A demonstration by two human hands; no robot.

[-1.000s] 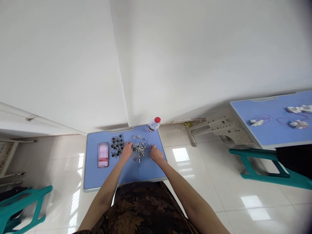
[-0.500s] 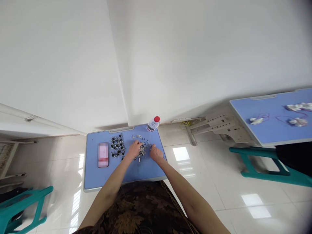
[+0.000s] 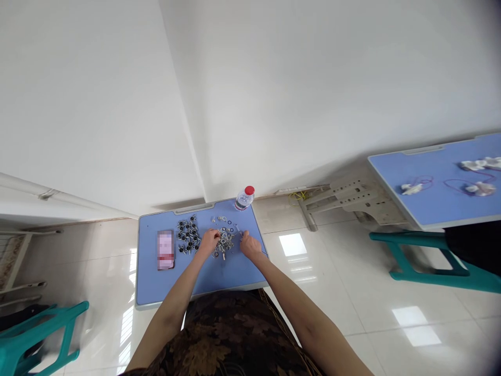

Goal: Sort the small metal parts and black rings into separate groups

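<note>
Lower centre of frame, I note the right hand [image 3: 251, 245] clamped on a slim, pale-tipped tool [image 3: 237, 228]; the left hand [image 3: 209, 242], fingers bunched, contents indeterminable, adjoins a loose heap of small silvery metal parts [image 3: 224, 243].

Soft, bright light spreads evenly over the white wall [image 3: 97, 104], with faint shadow along its foot. Window-like glare patches whiten the glossy floor [image 3: 324, 292], striped at left. The far desk's white pieces [image 3: 479, 188] look smeared, the phone [image 3: 166, 249] is pixelated (screen only), and the right corners darken.
</note>
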